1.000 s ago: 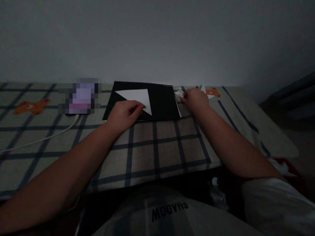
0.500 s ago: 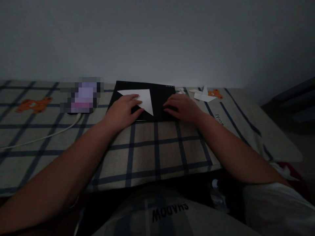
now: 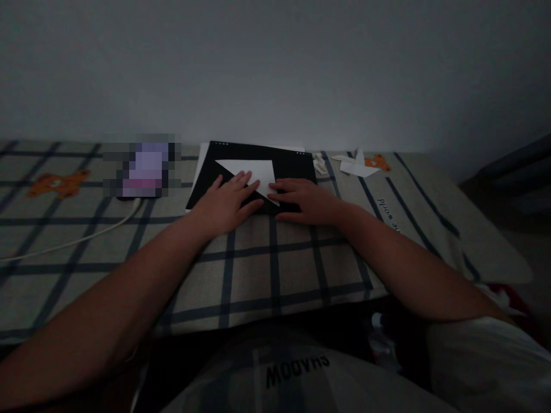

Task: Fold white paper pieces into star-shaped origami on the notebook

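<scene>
A white sheet of paper folded into a triangle (image 3: 260, 170) lies flat on a black notebook or folder (image 3: 295, 162). My left hand (image 3: 230, 201) rests with fingers spread over the triangle's lower left edge and the black cover. From the other side, my right hand (image 3: 303, 201) lies flat on the cover, its fingertips at the triangle's lower right corner. Neither hand grips anything. White pages (image 3: 199, 163) stick out beneath the black cover on its left.
A folded white paper crane (image 3: 359, 164) and a crumpled paper piece (image 3: 319, 164) sit to the right. On the left is a phone (image 3: 146, 169) with a white cable (image 3: 107, 229). A checked cloth (image 3: 253, 275) covers the table, which meets a wall behind.
The black notebook and the paper triangle have shifted slightly right, baring white pages underneath. My left hand has moved right, and my right hand has come left to the triangle's corner.
</scene>
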